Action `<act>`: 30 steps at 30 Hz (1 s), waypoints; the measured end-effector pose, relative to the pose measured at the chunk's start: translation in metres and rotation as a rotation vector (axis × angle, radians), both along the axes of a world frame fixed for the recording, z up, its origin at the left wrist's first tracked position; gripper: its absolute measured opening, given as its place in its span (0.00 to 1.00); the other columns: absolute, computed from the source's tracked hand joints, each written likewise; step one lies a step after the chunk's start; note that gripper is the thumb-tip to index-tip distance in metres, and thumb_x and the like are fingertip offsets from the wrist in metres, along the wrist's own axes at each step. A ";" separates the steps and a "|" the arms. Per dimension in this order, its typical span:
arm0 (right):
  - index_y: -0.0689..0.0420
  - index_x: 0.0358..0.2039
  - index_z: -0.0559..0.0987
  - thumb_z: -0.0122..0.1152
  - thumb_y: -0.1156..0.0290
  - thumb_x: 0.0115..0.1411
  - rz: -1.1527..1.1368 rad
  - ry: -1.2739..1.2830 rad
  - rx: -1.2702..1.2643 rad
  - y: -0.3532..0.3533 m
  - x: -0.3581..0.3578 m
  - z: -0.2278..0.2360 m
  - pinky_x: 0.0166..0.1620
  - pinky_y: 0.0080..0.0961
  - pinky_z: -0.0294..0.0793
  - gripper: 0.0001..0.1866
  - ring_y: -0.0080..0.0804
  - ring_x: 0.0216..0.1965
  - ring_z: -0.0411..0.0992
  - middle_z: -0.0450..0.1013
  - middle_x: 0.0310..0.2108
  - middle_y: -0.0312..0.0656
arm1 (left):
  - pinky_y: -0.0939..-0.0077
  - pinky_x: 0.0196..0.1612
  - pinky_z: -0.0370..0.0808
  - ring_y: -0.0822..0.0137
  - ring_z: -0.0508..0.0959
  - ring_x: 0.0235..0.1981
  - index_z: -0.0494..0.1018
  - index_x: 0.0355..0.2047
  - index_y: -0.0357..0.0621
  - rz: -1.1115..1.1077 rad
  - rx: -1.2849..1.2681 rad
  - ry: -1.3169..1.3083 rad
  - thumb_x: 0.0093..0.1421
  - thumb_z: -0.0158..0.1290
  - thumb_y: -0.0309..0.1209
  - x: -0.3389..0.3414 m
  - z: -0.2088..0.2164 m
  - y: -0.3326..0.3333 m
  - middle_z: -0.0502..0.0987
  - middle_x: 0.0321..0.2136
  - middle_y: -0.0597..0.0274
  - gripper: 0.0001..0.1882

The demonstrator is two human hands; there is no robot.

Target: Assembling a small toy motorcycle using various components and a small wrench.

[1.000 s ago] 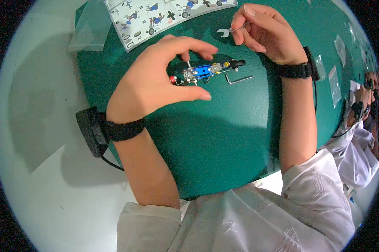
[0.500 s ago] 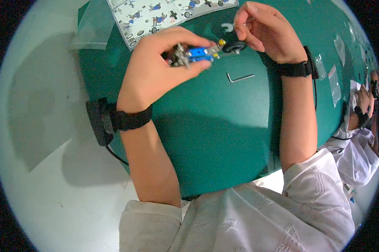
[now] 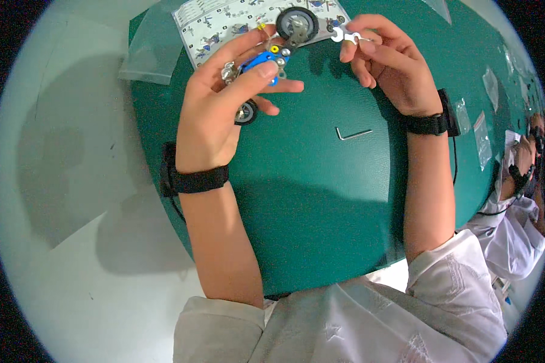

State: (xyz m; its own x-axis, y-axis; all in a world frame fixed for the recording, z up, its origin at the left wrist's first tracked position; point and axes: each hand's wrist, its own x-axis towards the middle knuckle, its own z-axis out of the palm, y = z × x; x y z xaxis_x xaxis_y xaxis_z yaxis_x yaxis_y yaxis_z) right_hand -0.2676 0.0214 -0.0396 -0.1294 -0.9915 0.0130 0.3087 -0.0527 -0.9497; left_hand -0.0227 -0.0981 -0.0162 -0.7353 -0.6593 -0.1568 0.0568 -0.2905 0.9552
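Above the far part of the green table (image 3: 308, 206), my two hands. Left hand (image 3: 207, 118): closed on a small toy vehicle (image 3: 259, 62), thumb across its blue body, other fingers spread behind and below. Toy vehicle: held tilted off the table, metal parts and yellow bits attached; one black wheel (image 3: 298, 25) at the upper right end, a second wheel (image 3: 246, 113) at the lower end beside my palm. Right hand (image 3: 399, 72): thumb and fingers pinched on a small silver wrench (image 3: 348, 36), its head just right of the upper wheel, a gap showing between them. Wristbands, black: one (image 3: 201, 180) on my left wrist, one (image 3: 428, 124) on my right.

Beyond the hands: one printed picture sheet (image 3: 203, 30), at the far edge, partly behind the toy vehicle. Hex key (image 3: 353, 135), L-shaped, lying on the table below my right hand. Clear plastic bag (image 3: 148, 68), left of the sheet. Small clear packet (image 3: 482, 142), right of my right wrist. Far right: another person's hand (image 3: 525, 154) and white sleeve (image 3: 506, 242).
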 end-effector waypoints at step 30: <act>0.61 0.48 0.76 0.56 0.74 0.69 -0.110 -0.001 0.011 -0.006 0.014 0.011 0.26 0.14 0.71 0.09 0.23 0.25 0.77 0.81 0.36 0.46 | 0.81 0.25 0.73 0.62 0.84 0.37 0.68 0.63 0.39 -0.107 -0.051 -0.077 0.65 0.56 0.28 -0.004 0.009 -0.003 0.78 0.53 0.53 0.26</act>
State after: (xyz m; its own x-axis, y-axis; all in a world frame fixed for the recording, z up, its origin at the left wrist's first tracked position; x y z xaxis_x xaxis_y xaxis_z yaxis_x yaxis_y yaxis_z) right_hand -0.2540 0.0156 -0.0290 -0.2378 -0.9713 0.0021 0.3026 -0.0761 -0.9501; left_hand -0.0263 -0.1009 -0.0077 -0.7889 -0.5863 -0.1839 -0.0458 -0.2423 0.9691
